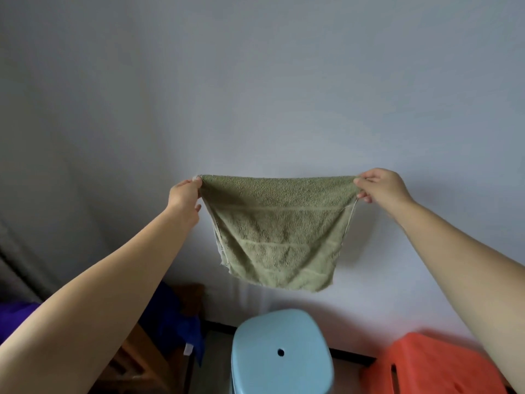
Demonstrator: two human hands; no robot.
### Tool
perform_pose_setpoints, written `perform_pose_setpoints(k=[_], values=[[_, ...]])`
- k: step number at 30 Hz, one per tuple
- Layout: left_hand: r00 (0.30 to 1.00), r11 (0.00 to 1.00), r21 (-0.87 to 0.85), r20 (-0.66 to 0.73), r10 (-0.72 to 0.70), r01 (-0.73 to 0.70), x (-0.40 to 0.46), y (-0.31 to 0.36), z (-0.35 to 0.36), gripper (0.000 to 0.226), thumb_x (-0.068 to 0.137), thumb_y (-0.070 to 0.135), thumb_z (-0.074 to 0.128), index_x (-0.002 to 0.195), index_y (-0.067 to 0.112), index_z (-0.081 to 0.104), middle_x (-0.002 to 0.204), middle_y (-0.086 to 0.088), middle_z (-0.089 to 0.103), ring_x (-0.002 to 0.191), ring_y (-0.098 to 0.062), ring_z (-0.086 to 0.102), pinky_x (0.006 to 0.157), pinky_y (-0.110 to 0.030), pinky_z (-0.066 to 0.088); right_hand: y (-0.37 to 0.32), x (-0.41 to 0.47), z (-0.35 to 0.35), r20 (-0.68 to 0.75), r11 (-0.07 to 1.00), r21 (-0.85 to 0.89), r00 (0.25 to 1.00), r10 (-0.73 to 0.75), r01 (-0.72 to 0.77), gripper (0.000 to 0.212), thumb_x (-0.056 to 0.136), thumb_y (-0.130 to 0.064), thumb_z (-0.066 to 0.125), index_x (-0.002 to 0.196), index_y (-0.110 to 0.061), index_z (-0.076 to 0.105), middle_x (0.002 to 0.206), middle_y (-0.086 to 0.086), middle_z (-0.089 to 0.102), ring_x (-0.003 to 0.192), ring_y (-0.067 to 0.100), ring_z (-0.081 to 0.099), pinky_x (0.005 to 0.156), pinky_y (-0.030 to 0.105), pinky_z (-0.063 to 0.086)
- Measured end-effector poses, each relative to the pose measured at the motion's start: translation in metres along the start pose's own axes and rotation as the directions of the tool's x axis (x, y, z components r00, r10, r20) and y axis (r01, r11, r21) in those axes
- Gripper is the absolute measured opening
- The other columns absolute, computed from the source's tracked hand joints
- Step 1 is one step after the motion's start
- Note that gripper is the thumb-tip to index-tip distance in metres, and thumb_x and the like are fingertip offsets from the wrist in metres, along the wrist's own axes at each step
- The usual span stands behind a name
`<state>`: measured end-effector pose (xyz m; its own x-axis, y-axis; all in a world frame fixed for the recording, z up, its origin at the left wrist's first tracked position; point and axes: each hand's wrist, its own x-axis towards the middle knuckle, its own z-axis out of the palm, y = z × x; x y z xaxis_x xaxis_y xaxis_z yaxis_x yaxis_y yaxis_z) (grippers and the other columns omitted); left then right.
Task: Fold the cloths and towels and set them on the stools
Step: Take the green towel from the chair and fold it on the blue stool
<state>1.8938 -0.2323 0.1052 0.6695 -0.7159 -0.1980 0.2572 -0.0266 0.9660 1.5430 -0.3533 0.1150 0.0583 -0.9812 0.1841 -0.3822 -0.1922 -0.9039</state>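
A: From the head view, what are the hands doing?

B: Both arms reach out in front of a pale wall. The left hand (184,196) pinches the upper left corner of a green towel (277,231), and the right hand (382,189) pinches the upper right corner. The hands are well apart, so the top edge is pulled nearly straight between them.

A: And the towel itself?

B: It hangs in the air, doubled over, with its lower edge sloping down to the right. It touches neither stool.

A: Where are the stools?

B: A light blue stool (281,336), with a small hole in its seat, stands below the towel near the bottom edge. An orange stool (443,362) sits just beside it to the right, partly behind the right forearm.

A: Anything on the left?

B: A blue cloth (176,322) is draped over a wooden piece of furniture (145,356); something purple (17,317) shows at the far left edge.
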Motion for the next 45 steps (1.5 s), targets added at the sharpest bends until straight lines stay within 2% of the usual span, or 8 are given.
perform_pose_setpoints(k=[7,14,17,22,29,35,42,45], values=[[0.996,0.946,0.311,-0.002,0.092,-0.087,0.008,-0.012,-0.007,0.026,0.092,0.027,0.055,0.068,0.019,0.05,0.072,-0.002,0.046,0.063,-0.015,0.039,0.057,-0.027,0.032,0.001,-0.007,-0.008,0.228,0.829,0.487,0.956,0.183,-0.275,0.016,0.09,0.0,0.055,0.081,-0.013,0.057,0.074,0.003,0.052,0.065,0.013,0.05,0.052,0.018,0.054],[0.982,0.626,0.756,0.149,0.117,-0.19,0.002,-0.03,-0.015,0.029,0.094,0.029,0.053,0.081,0.004,0.061,0.07,-0.009,0.053,0.062,-0.022,0.046,0.062,-0.028,0.037,0.04,-0.008,-0.012,0.347,0.835,0.418,0.912,0.218,-0.358,0.015,0.089,0.008,0.051,0.088,-0.003,0.06,0.084,0.012,0.055,0.079,0.018,0.055,0.081,0.036,0.058],[0.993,0.754,0.653,0.116,-0.009,-0.07,0.012,-0.049,-0.012,0.027,0.095,0.023,0.055,0.073,0.007,0.057,0.074,-0.01,0.057,0.046,-0.017,0.056,0.039,-0.017,0.04,0.059,-0.006,-0.007,0.368,0.888,0.29,0.899,0.24,-0.356,0.015,0.089,0.012,0.05,0.097,0.002,0.059,0.091,0.013,0.058,0.086,0.019,0.058,0.101,0.037,0.043],[0.991,0.946,0.307,0.053,-0.127,0.104,0.034,-0.076,0.001,0.02,0.093,0.015,0.057,0.075,0.011,0.049,0.073,-0.008,0.053,0.029,-0.006,0.052,0.034,-0.017,0.046,0.086,-0.002,0.0,0.348,0.963,0.028,0.906,0.242,-0.268,0.026,0.087,0.011,0.054,0.112,0.005,0.055,0.102,0.016,0.055,0.084,0.016,0.057,0.095,0.03,0.047],[0.912,0.863,0.469,0.409,-0.021,-0.19,0.062,-0.086,0.011,0.028,0.091,0.004,0.058,0.118,0.005,0.061,0.102,-0.013,0.062,0.076,-0.014,0.062,0.069,-0.013,0.055,0.107,0.024,0.004,0.205,0.978,-0.015,0.957,0.205,-0.206,0.009,0.088,0.006,0.056,0.085,-0.002,0.059,0.081,0.015,0.055,0.064,0.013,0.063,0.07,0.021,0.058],[0.888,0.358,0.813,0.424,0.177,-0.46,0.092,-0.094,0.04,0.021,0.089,0.008,0.055,0.108,0.005,0.065,0.107,-0.014,0.061,0.098,-0.028,0.057,0.081,-0.029,0.04,0.109,0.053,0.024,0.085,0.98,-0.026,0.976,0.198,-0.197,0.011,0.09,0.004,0.055,0.083,-0.004,0.052,0.085,0.011,0.054,0.058,0.012,0.066,0.05,0.019,0.057],[0.891,0.37,0.811,0.399,0.215,-0.452,0.113,-0.139,0.042,0.012,0.09,0.007,0.053,0.098,0.003,0.06,0.12,-0.012,0.049,0.104,-0.026,0.051,0.087,-0.033,0.043,0.139,0.05,0.054,0.115,0.951,0.023,0.946,0.303,-0.308,0.026,0.094,0.004,0.045,0.078,-0.016,0.041,0.085,0.004,0.048,0.074,0.024,0.063,0.062,0.019,0.056],[0.888,0.453,0.783,0.457,0.046,-0.426,0.103,-0.168,0.017,0.006,0.09,0.006,0.054,0.092,0.011,0.057,0.111,-0.006,0.058,0.098,-0.022,0.055,0.083,-0.028,0.042,0.162,0.029,0.058,0.172,0.935,-0.022,0.92,0.353,-0.355,0.024,0.094,0.004,0.046,0.08,-0.015,0.043,0.086,0.004,0.049,0.077,0.024,0.064,0.063,0.016,0.056]])
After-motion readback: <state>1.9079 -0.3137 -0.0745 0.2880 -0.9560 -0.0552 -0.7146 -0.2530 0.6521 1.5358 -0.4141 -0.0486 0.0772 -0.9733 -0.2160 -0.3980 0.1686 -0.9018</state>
